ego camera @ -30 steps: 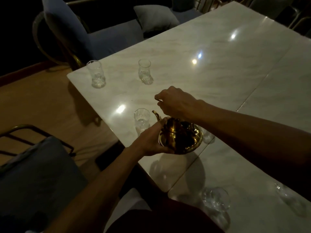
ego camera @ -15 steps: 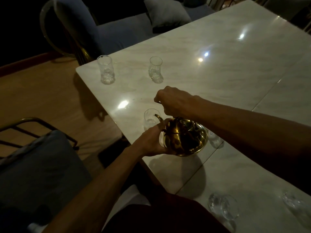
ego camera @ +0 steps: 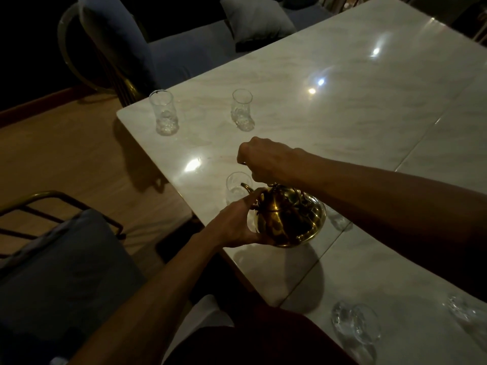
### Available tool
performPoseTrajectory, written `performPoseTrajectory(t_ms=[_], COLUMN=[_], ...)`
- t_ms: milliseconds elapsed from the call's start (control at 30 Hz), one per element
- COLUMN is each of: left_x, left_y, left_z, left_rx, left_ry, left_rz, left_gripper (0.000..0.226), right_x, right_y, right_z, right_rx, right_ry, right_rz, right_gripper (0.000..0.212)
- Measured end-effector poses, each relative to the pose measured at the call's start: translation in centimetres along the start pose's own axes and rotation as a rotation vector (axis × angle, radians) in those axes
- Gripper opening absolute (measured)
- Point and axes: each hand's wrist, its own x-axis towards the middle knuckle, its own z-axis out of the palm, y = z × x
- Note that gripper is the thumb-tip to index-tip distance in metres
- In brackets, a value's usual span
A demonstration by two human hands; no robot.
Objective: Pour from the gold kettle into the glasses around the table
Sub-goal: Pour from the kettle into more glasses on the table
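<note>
At the centre of the frame a rounded, polished gold metal kettle (ego camera: 287, 217) is held tipped over the near-left edge of the pale, glossy marble-patterned table (ego camera: 342, 114). The right hand (ego camera: 266, 160) is closed in a fist above it, apparently around the kettle's top handle, though the handle itself is mostly hidden; the left hand (ego camera: 237, 225) cups the kettle's lower side with fingers spread, steadying it. The curved spout points to a small clear waisted glass (ego camera: 235, 188) just beyond it, so this pour looks to be in hand; no stream or liquid level can be made out in the dim light. Two more clear glasses stand upright toward the upper left, one at the table corner (ego camera: 163, 113) and one further in (ego camera: 242, 110); both look empty, so they likely remain to be filled. Another glass (ego camera: 338, 219) shows partly behind the kettle on its right, and at the lower right one glass (ego camera: 355, 325) and a blurred one at the edge (ego camera: 463, 312) stand near the person; whether these hold anything cannot be told. By my reading the round is early to midway.
</note>
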Motion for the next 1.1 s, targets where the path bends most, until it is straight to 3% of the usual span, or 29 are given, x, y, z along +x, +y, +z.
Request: performPoseTrajectory(t_ms=[1100], left_x=[0.46], left_y=[-0.08], left_z=[0.1], left_rx=[0.048], left_ry=[-0.046], left_rz=[-0.016], left_gripper=[0.115], right_x=[-0.45], right_y=[0.58], right_z=[0.13], right_rx=[0.013], right_ry=[0.015], right_rz=[0.023], right_gripper=[0.04])
